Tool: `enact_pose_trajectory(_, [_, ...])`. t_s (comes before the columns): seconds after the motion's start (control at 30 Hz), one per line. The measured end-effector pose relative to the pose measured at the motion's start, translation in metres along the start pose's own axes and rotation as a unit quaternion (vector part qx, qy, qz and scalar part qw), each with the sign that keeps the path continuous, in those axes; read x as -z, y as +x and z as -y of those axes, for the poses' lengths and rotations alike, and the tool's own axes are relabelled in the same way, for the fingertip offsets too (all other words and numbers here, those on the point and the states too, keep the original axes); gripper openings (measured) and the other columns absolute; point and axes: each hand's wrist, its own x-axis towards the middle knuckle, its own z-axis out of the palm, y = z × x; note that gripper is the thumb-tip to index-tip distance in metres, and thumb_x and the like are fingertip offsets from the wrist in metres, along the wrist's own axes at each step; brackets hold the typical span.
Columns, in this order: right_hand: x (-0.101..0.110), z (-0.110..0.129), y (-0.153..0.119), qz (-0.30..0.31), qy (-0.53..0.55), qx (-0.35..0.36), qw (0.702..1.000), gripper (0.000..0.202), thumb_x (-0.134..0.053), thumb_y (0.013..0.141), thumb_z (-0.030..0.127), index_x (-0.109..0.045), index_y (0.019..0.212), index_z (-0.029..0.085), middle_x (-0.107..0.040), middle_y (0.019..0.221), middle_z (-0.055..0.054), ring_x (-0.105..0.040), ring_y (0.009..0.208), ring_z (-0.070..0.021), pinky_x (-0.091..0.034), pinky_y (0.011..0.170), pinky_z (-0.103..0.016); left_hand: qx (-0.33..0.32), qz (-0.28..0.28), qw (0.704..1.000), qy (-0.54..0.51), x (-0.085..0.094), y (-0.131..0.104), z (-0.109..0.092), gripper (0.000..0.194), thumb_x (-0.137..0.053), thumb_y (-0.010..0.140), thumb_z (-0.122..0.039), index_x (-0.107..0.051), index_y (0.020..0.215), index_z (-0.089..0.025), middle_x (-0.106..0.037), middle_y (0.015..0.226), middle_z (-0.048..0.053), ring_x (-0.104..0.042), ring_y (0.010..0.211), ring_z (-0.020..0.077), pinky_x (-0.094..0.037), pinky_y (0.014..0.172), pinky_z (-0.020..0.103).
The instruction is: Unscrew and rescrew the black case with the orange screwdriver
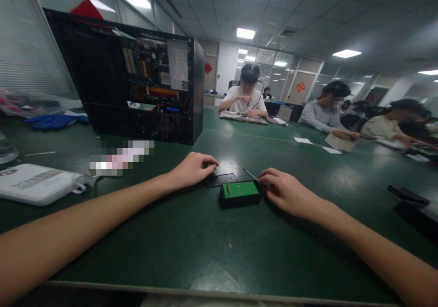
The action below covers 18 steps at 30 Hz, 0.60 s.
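Observation:
A small black box [240, 200] with a green circuit board [241, 188] showing in its open top stands on the table between my hands. Flat behind it lies a thin black cover [224, 179]. My left hand [193, 169] is at the cover's left, finger and thumb tips drawn together; whatever is between them, if anything, is too small to make out. Close beside the box's right end, my right hand [285, 189] is closed around a screwdriver [251, 175]. Its thin shaft points away to the left, and part of a red and black handle shows under the fingers.
An opened computer case [196, 92] stands at the back left. Left of my forearm are a white power bank-like device [37, 186] and a blue glove [51, 121]. Black parts [410, 197] lie at the right. Several people sit around the green table [219, 252].

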Motion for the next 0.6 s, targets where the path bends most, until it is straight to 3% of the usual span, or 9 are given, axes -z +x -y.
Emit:
enact_pose_trajectory(0.07, [0.002, 0.002, 0.0, 0.001, -0.002, 0.0, 1.0, 0.024, -0.054, 0.096, 0.018, -0.069, 0.115, 0.017, -0.065, 0.128, -0.013, -0.068, 0.109, -0.0245, -0.056, 0.098, -0.042, -0.009, 0.002, 1.0, 0.018, 0.02, 0.004, 0.008, 0.035, -0.061, 0.092, -0.036, -0.081, 0.114, -0.019, -0.082, 0.113, 0.008, -0.076, 0.101, 0.0252, -0.057, 0.093, 0.033])
enact_pose_trajectory(0.13, [0.004, 0.004, 0.0, -0.001, -0.005, 0.0, 1.0, 0.025, -0.052, 0.099, 0.02, -0.068, 0.118, 0.017, -0.065, 0.128, -0.013, -0.068, 0.11, -0.0247, -0.056, 0.098, -0.043, -0.005, -0.003, 0.999, 0.043, 0.052, 0.006, 0.025, 0.038, -0.063, 0.09, -0.037, -0.08, 0.119, -0.02, -0.08, 0.12, 0.007, -0.074, 0.106, 0.0261, -0.055, 0.099, 0.034])
enact_pose_trajectory(0.2, [0.006, 0.005, 0.0, -0.006, -0.007, 0.002, 1.0, 0.026, -0.05, 0.1, 0.02, -0.066, 0.121, 0.017, -0.066, 0.128, -0.013, -0.068, 0.11, -0.0251, -0.056, 0.099, -0.044, 0.029, -0.021, 0.996, 0.083, 0.092, 0.005, 0.052, 0.04, -0.059, 0.092, -0.04, -0.078, 0.12, -0.018, -0.08, 0.118, 0.007, -0.074, 0.106, 0.0258, -0.053, 0.1, 0.034])
enact_pose_trajectory(0.27, [0.009, 0.005, 0.001, -0.014, -0.008, 0.004, 1.0, 0.028, -0.046, 0.102, 0.02, -0.064, 0.124, 0.017, -0.066, 0.127, -0.014, -0.068, 0.11, -0.0256, -0.055, 0.099, -0.045, 0.089, -0.03, 0.983, 0.156, 0.131, 0.0, 0.084, 0.049, -0.043, 0.099, -0.038, -0.071, 0.131, -0.012, -0.078, 0.117, -0.002, -0.07, 0.109, 0.0215, -0.047, 0.101, 0.028])
enact_pose_trajectory(0.37, [0.013, 0.007, 0.002, -0.026, -0.01, 0.007, 1.0, 0.03, -0.042, 0.104, 0.02, -0.062, 0.127, 0.016, -0.067, 0.126, -0.014, -0.068, 0.111, -0.0262, -0.055, 0.098, -0.046, 0.133, -0.031, 0.972, 0.191, 0.169, -0.015, 0.128, 0.054, -0.03, 0.1, -0.028, -0.064, 0.131, 0.0, -0.079, 0.112, 0.002, -0.067, 0.11, 0.0201, -0.045, 0.101, 0.027])
enact_pose_trajectory(0.47, [0.014, 0.01, 0.003, -0.029, -0.015, 0.011, 0.999, 0.031, -0.04, 0.106, 0.021, -0.062, 0.127, 0.017, -0.068, 0.125, -0.013, -0.069, 0.109, -0.0255, -0.056, 0.095, -0.044, 0.159, -0.003, 0.963, 0.216, 0.178, -0.028, 0.158, 0.05, -0.031, 0.1, -0.023, -0.064, 0.131, 0.0, -0.079, 0.116, 0.002, -0.067, 0.113, 0.0193, -0.044, 0.1, 0.021])
enact_pose_trajectory(0.6, [0.013, 0.013, 0.001, -0.035, -0.025, 0.018, 0.999, 0.032, -0.042, 0.107, 0.026, -0.058, 0.133, 0.018, -0.068, 0.126, -0.014, -0.069, 0.108, -0.0252, -0.057, 0.094, -0.044, 0.174, 0.044, 0.956, 0.23, 0.167, -0.031, 0.176, 0.051, -0.034, 0.098, -0.015, -0.06, 0.139, -0.002, -0.077, 0.126, 0.004, -0.068, 0.119, 0.0172, -0.045, 0.101, 0.018])
